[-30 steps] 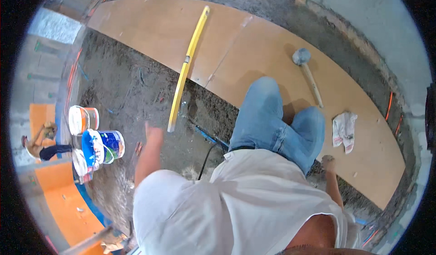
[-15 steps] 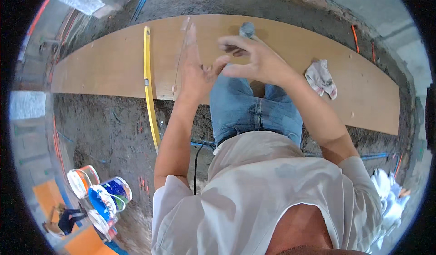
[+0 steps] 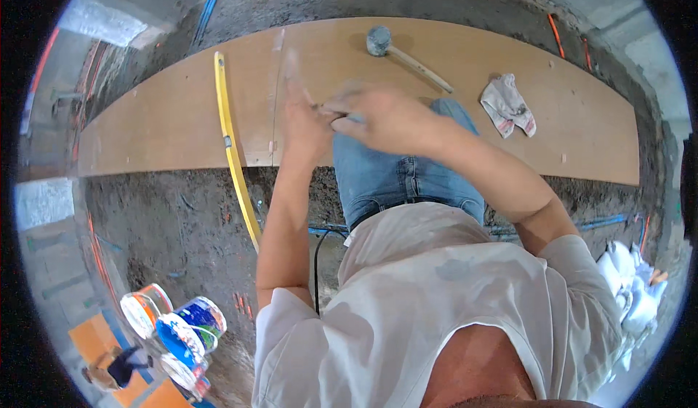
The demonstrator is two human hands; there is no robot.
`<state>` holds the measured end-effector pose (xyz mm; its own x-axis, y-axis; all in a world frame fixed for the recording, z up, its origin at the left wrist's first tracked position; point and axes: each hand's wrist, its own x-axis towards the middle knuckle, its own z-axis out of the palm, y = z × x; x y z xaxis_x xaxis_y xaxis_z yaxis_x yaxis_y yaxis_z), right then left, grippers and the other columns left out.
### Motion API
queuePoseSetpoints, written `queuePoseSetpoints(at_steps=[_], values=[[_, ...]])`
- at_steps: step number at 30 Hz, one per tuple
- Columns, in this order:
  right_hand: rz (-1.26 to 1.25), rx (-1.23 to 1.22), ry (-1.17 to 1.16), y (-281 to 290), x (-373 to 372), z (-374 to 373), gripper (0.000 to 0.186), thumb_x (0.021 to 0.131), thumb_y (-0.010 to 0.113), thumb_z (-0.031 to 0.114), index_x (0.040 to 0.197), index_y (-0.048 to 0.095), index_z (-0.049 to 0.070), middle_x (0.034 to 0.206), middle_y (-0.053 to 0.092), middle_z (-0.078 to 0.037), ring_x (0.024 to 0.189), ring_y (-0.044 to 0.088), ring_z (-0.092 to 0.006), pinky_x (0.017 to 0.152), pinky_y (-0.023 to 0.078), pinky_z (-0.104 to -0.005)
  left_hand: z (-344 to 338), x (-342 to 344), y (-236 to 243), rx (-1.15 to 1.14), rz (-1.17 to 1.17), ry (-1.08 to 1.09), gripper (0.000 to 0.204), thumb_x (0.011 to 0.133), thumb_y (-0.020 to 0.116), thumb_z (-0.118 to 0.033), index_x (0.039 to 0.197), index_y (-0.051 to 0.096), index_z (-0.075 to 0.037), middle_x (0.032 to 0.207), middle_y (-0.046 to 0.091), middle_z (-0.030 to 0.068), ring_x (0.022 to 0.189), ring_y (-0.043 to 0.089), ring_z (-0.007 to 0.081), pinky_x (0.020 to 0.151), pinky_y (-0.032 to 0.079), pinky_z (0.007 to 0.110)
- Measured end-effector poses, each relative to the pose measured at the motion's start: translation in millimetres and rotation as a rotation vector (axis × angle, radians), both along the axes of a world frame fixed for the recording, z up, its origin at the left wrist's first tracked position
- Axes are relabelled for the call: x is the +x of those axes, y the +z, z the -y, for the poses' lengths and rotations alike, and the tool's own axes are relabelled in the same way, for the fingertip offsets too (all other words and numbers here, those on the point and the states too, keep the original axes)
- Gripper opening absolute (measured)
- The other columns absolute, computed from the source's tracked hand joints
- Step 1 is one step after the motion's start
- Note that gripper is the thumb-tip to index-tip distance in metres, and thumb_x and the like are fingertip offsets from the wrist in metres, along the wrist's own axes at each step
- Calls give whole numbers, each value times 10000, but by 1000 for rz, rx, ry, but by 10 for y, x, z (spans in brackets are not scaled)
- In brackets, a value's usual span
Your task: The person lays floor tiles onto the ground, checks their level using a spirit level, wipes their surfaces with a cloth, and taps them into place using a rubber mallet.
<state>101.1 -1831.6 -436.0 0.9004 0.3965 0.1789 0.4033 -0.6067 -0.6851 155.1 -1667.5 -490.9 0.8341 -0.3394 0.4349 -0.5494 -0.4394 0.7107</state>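
Observation:
My left hand is over the large tan slabs, near the seam between two of them. Its fingers stretch away from me, smeared by motion. Against its thumb side is my right hand, bent inward; blur hides how its fingers are placed. No object shows in either hand. Beyond them a mallet with a grey head and pale handle lies on the tan slab. A crumpled, stained white glove rests to the right. On the left, a long yellow spirit level overhangs the slab's near edge.
Rough dark mortar surrounds the slabs. Blue pipes and orange conduits run near the edges. Paint buckets stand lower left, near another person. White bags lie lower right; a black cable passes my left arm.
My right hand has moved down and left against my left hand, uncovering the mallet's handle. My view has shifted slightly. The mallet, glove and level stay in place on the slabs.

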Motion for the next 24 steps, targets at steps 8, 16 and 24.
queuePoseSetpoints(at_steps=[8, 16, 24], values=[[-100, -5, -343, -1054, -286, 566, 242, 816, 638, 225, 988, 650, 57, 942, 654, -119, 873, 608, -296, 830, 478, -363, -1285, -566, -1765, 858, -475, 570, 409, 821, 575, -305, 1143, 540, -54, 1012, 606, 253, 969, 581, 404, 797, 464, 477], [-371, 37, -940, -2020, -952, 1980, 288, 818, 601, 156, 1046, 622, -19, 1010, 649, -165, 920, 625, -246, 820, 469, -317, -1373, -1409, -2851, 504, -863, 729, 541, 796, 615, -279, 1251, 480, -20, 1156, 575, 236, 1106, 524, 384, 937, 420, 429], [-460, -79, -937, -2126, -601, 2133, 309, 846, 565, 152, 1075, 607, -52, 1010, 643, -151, 928, 597, -219, 840, 449, -297, -748, 134, -3191, 537, -643, 603, 634, 831, 596, -288, 1341, 354, 0, 1423, 309, 227, 1310, 289, 401, 1078, 270, 434]])
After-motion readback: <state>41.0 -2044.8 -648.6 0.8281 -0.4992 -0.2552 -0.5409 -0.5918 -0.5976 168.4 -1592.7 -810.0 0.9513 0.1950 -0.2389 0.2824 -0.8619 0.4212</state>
